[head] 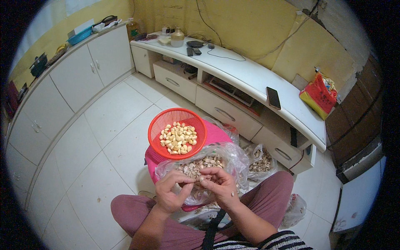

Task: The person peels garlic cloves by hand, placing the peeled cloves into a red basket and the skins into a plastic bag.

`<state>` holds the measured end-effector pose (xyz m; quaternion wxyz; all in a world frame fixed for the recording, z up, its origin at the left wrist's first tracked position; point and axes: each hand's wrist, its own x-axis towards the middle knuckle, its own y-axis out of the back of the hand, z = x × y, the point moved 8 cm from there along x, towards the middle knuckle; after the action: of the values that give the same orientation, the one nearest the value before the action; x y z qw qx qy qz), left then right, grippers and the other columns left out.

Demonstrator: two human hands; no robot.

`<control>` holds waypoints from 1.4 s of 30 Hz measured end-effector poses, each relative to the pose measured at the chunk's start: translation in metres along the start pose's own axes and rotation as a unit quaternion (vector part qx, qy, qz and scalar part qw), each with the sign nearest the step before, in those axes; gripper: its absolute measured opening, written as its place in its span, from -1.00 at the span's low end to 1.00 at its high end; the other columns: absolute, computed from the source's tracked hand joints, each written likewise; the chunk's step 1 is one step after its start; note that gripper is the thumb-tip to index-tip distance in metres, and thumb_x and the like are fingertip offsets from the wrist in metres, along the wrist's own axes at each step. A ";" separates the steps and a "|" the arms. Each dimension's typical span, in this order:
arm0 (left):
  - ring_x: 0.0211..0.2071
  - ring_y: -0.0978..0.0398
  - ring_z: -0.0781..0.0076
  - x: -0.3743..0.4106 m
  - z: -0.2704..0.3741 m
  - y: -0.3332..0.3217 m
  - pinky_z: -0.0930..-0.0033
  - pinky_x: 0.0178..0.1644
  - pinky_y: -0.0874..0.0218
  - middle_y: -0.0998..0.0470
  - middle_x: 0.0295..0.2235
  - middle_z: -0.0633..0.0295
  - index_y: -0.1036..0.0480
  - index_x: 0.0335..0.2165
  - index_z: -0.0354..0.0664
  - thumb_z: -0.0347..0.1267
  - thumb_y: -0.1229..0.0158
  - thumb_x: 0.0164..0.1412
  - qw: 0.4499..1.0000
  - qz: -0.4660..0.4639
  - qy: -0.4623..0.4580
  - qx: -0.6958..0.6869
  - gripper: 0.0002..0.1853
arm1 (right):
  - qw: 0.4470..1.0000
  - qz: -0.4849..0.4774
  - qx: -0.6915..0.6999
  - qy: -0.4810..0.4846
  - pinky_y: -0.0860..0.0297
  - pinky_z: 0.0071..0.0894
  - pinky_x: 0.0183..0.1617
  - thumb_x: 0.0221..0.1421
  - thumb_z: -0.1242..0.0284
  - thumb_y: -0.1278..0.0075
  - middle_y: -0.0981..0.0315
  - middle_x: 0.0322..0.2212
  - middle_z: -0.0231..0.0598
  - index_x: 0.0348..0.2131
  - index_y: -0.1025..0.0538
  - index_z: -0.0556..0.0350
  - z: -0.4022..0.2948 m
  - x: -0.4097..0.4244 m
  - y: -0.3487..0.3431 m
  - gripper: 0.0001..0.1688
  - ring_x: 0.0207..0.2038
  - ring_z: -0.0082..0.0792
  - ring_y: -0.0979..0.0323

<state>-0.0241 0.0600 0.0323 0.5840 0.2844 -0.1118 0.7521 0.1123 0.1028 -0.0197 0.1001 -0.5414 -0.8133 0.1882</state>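
A small garlic clove (pixel 201 179) is pinched between the thumb and forefinger of my right hand (pixel 222 187). From the other side, my left hand (pixel 172 189) brings its thumb and forefinger tips to the clove. Whether a strip of skin lies between those tips is too small to tell. Both hands are over a clear plastic bag (pixel 236 156) holding many unpeeled cloves (pixel 200 165). Just beyond stands a red plastic basket (pixel 152 128) with peeled, pale yellow cloves (pixel 178 137) in it. Basket and bag rest on a bright pink surface (pixel 217 131), partly hidden beneath them.
To the right of the bag, another plastic bag (pixel 262 164) of garlic skins sits on the tiled floor (pixel 90 175). A white TV cabinet (pixel 231 67) with a smartphone (pixel 273 97) and a red bag (pixel 320 93) on top runs behind. White cupboards (pixel 75 68) line the left.
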 end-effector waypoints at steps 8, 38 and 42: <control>-0.48 -0.42 0.54 -0.002 -0.017 -0.015 0.55 -0.40 -0.24 -0.48 -0.51 0.20 -0.48 -0.47 -0.30 -0.48 -0.25 -0.17 0.991 -0.031 0.128 -0.022 -0.82 | 0.985 -0.001 -0.162 0.064 -0.33 -0.60 -0.28 -0.10 0.60 -0.04 -0.41 -0.42 -0.30 -0.37 -0.41 0.22 -0.008 -0.004 0.003 -0.81 -0.38 -0.56 -0.38; -0.44 -0.43 0.56 -0.006 -0.023 -0.019 0.60 -0.38 -0.25 -0.48 -0.48 0.20 -0.44 -0.38 -0.36 -0.52 -0.06 0.03 0.992 -0.018 0.114 -0.046 -0.87 | 0.976 0.060 -0.177 0.110 -0.33 -0.61 -0.25 -0.09 0.59 -0.03 -0.44 -0.40 -0.30 -0.30 -0.45 0.21 -0.011 -0.004 0.004 -0.75 -0.34 -0.56 -0.39; -0.44 -0.43 0.55 -0.007 -0.025 -0.018 0.58 -0.37 -0.25 -0.49 -0.48 0.18 -0.45 -0.43 -0.37 -0.53 -0.10 -0.01 0.984 -0.023 0.170 -0.045 -0.89 | 0.942 0.057 -0.284 0.167 -0.34 -0.56 -0.31 -0.16 0.60 -0.06 -0.45 -0.44 -0.25 -0.35 -0.47 0.20 -0.022 -0.006 0.000 -0.76 -0.39 -0.47 -0.42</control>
<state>-0.0134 0.0719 0.0047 0.6243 0.1285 -0.0383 0.7696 0.1231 0.1016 0.0002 0.0656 -0.6163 -0.7725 -0.1382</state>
